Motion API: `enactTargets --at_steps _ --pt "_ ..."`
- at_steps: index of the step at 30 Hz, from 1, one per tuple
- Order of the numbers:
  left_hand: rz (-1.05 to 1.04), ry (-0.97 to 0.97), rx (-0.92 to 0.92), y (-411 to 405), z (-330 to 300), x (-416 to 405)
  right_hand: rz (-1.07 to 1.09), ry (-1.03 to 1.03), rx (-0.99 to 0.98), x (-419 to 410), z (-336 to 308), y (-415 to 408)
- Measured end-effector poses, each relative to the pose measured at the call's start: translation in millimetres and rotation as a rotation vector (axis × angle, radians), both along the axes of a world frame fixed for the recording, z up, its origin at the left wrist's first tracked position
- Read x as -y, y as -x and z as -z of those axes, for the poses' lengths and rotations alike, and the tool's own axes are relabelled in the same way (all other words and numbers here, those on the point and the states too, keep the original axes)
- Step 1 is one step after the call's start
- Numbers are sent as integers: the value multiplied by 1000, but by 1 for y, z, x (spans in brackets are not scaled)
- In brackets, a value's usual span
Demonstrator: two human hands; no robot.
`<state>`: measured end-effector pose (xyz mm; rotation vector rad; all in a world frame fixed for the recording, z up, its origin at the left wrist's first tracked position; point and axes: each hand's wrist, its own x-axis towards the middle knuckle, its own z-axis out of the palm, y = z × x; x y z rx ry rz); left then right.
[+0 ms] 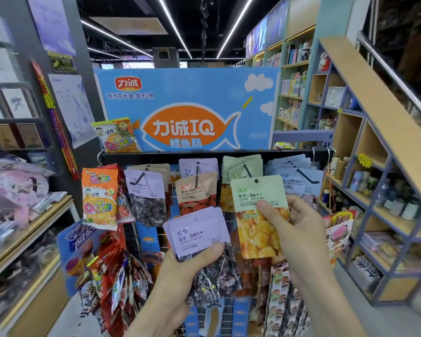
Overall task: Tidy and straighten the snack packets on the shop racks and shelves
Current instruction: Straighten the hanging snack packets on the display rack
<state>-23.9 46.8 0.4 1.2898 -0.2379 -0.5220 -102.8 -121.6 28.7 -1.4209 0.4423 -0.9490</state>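
The left hand [180, 271] pinched a few purple packets [197, 233], tilted, below the rack [204, 154]. The right hand [294, 229] gripped a green packet [258, 205] upright, off its hook, before the hanging rows.

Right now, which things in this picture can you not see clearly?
- Head view: the lower half of the purple packets is hidden by the left hand.
- How many packets that hand holds: they overlap.
- Small print on the green packet in the right hand: too small.
- Shelves at the left edge: blurred.
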Motion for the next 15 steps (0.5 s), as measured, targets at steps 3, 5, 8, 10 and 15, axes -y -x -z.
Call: enactTargets --at_steps 3,5,8,10,15 --pt "4 2 10 0 0 -1 34 -10 -31 4 2 -9" --pt "4 1 10 -1 -1 -1 77 3 -62 8 5 -21" --pt "3 -8 7 -1 -4 -1 159 9 -121 14 8 -45" --pt "-8 -7 -1 -1 -4 -1 231 -8 -147 17 9 -59" --pt "-9 -25 11 0 -7 -4 333 51 -189 16 11 -73"
